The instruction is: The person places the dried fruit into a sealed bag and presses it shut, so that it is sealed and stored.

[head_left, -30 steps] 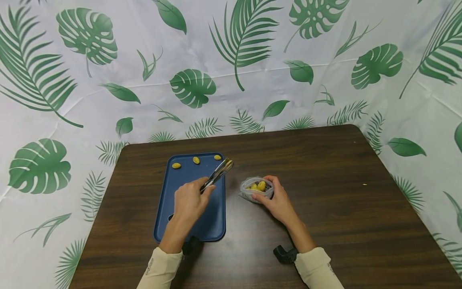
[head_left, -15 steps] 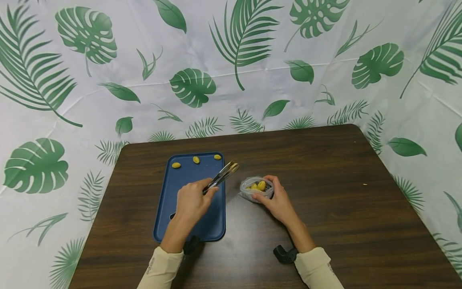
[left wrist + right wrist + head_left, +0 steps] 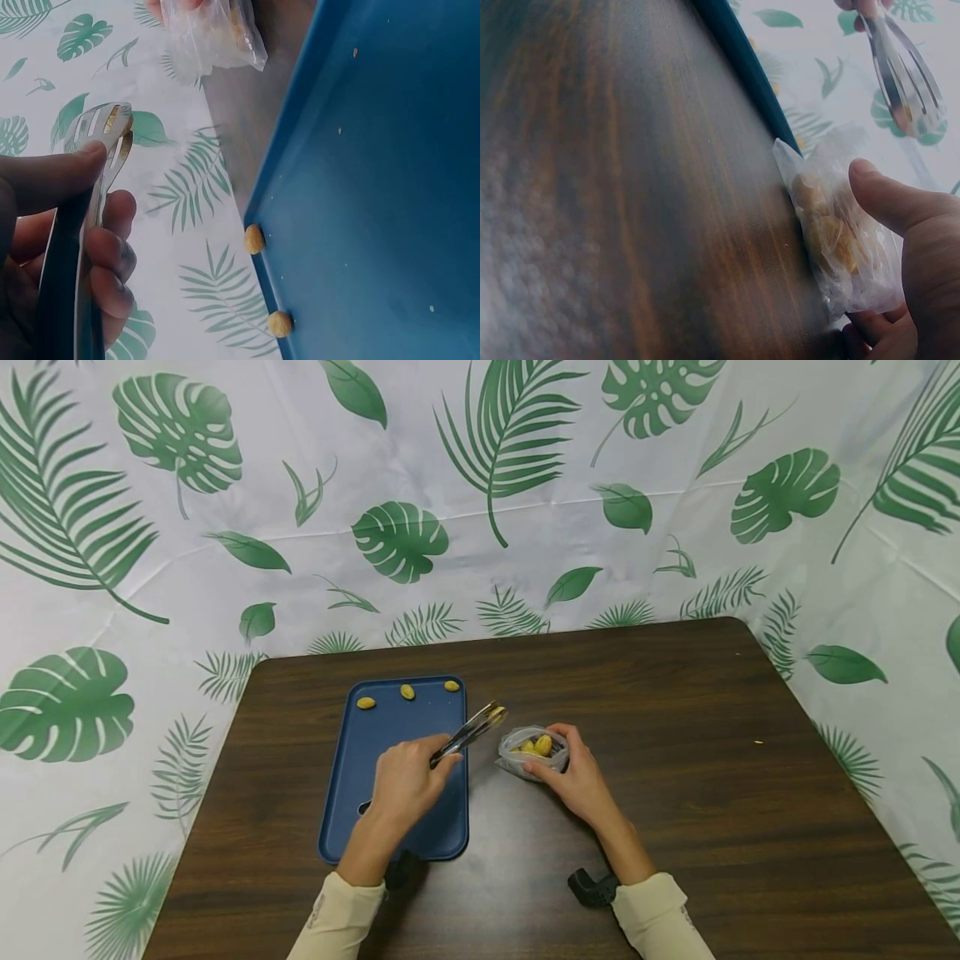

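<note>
My left hand (image 3: 408,781) grips metal tongs (image 3: 467,735) with slotted heads, their tips reaching past the tray's right edge toward the bag. Between the heads shows a yellowish-brown piece (image 3: 113,120). A clear plastic bag (image 3: 517,766) stands on the table with its mouth spread upward. Inside it lie several yellow, oval, nut-like pieces (image 3: 542,745). My right hand (image 3: 583,783) holds the bag's right side, thumb in front and fingers behind. The tong tips are a short gap left of the bag's rim and above it.
A blue tray (image 3: 450,827) lies beneath the left hand. Along its far edge sit three yellow pieces (image 3: 366,703); small crumbs dot its surface. The brown wooden table (image 3: 675,735) extends to the right, with a tiny yellow scrap (image 3: 758,742). A leaf-print cloth (image 3: 525,568) hangs behind.
My left hand has moved right and slightly toward me, carrying the tongs from over the tray's far right corner to near the bag. The right hand and bag stay still.
</note>
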Tool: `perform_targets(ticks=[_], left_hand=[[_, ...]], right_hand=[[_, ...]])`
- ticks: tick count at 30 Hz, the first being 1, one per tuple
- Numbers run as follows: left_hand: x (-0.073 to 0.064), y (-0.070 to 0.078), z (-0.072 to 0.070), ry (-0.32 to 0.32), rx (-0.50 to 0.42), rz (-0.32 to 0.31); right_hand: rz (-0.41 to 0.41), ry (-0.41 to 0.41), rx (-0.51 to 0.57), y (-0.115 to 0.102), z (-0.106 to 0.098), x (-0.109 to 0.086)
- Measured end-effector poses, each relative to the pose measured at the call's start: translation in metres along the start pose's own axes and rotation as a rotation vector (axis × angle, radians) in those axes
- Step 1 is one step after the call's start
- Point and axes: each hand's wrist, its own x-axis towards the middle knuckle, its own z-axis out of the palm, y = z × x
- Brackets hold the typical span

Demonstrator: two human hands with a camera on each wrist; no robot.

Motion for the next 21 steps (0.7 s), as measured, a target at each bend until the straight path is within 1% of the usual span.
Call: perform_targets(ticks=[10, 21], left_hand=[[-0.0006, 0.0051, 0.0053, -0.018, 0.016, 0.025], [0.0006, 0.0101, 0.0102, -0.029, 0.032, 0.059]], right_hand=[[0.018, 0.003, -0.009, 0.0021, 0.0005, -0.0002], [0.017, -0.001, -0.006, 0.0008, -0.0001, 0.0]])
